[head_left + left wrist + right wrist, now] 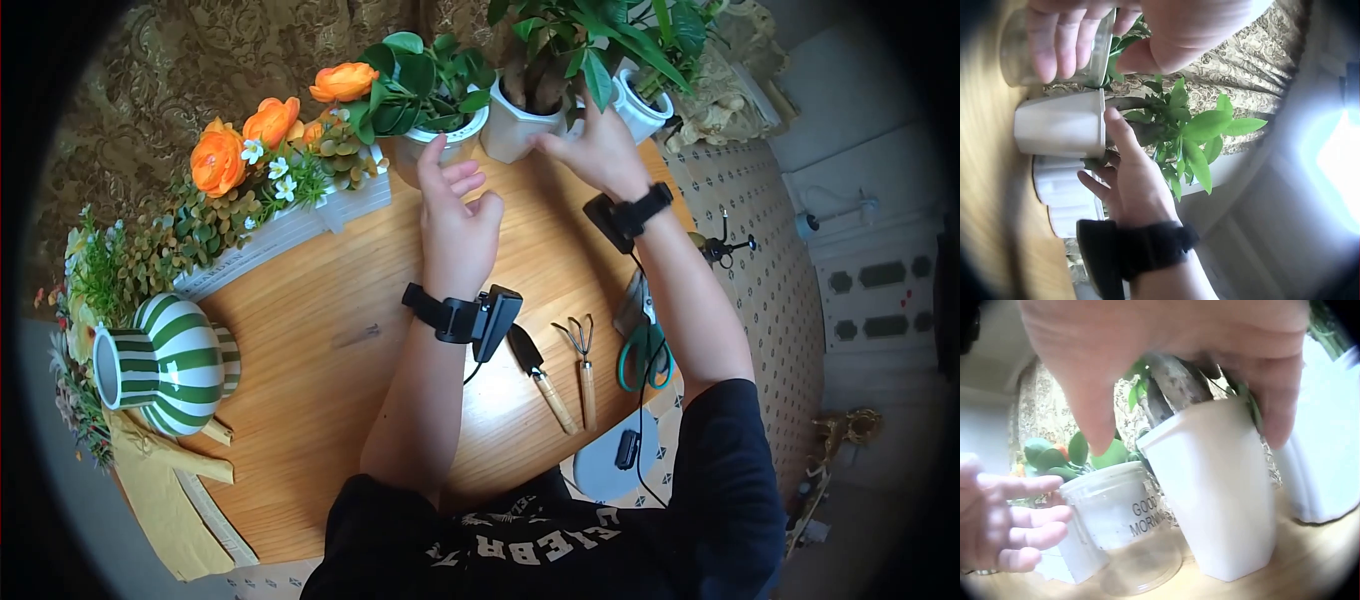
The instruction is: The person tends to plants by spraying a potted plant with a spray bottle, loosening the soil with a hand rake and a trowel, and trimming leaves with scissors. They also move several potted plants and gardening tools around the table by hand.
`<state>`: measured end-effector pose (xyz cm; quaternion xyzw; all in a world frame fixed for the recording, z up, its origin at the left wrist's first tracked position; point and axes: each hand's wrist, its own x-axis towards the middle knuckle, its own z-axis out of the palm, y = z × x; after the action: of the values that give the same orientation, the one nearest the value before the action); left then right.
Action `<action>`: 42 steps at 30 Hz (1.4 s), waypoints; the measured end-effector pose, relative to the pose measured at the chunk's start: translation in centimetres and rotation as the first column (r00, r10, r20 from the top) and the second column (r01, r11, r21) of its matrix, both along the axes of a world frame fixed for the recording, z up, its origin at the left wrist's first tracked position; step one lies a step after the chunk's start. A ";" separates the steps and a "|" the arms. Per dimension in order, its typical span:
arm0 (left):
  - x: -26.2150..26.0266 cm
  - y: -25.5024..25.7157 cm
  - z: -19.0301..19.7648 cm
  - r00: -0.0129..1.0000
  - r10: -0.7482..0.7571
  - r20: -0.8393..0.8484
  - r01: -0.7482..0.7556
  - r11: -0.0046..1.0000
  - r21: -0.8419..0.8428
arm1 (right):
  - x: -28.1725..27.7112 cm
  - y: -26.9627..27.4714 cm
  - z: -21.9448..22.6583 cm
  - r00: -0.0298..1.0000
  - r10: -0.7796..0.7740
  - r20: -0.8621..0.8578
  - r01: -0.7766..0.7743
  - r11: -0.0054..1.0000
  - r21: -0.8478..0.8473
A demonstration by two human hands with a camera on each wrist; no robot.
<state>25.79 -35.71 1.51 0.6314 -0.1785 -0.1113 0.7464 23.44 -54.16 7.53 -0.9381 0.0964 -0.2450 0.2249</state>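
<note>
My right hand [605, 155] reaches over a white faceted pot [1216, 494] with a thick-stemmed leafy plant [1200, 128]. Its thumb and fingers are spread to either side of the rim; in the right wrist view a gap shows between thumb and pot. To the left stands a clear plastic pot [1138, 550] printed "GOOD MORN…", holding a round-leaved plant [415, 85]. My left hand [457, 225] is just in front of this clear pot, fingers loosely extended and nothing in its grasp.
Another white pot [643, 115] stands at right. A small trowel [540, 375], hand rake [586, 375] and teal-handled scissors [645, 355] lie near the front. Orange flowers [217, 160] in a white fence planter [270, 245] and a green-striped vase [180, 365] line the left.
</note>
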 end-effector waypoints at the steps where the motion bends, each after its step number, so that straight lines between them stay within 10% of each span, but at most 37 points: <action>1: 0.1 0.1 0.1 1.000 0.001 -0.006 -0.001 1.000 0.004 | -0.5 -1.2 -0.6 0.999 -0.046 0.020 0.047 0.998 -0.053; 11: 0.3 0.3 0.2 1.000 0.001 -0.011 -0.001 1.000 0.025 | -0.8 -7.7 -1.3 0.919 -0.372 -0.128 0.370 0.928 -0.040; 42: 0.6 0.6 0.4 1.000 0.024 0.001 -0.024 0.999 0.048 | -8.5 -4.8 0.3 0.931 -0.278 -0.234 0.260 0.960 -0.106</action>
<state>26.34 -35.07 1.93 0.6510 -0.1683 -0.1067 0.7324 14.89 -58.93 7.82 -0.9468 0.2423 -0.1583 0.1410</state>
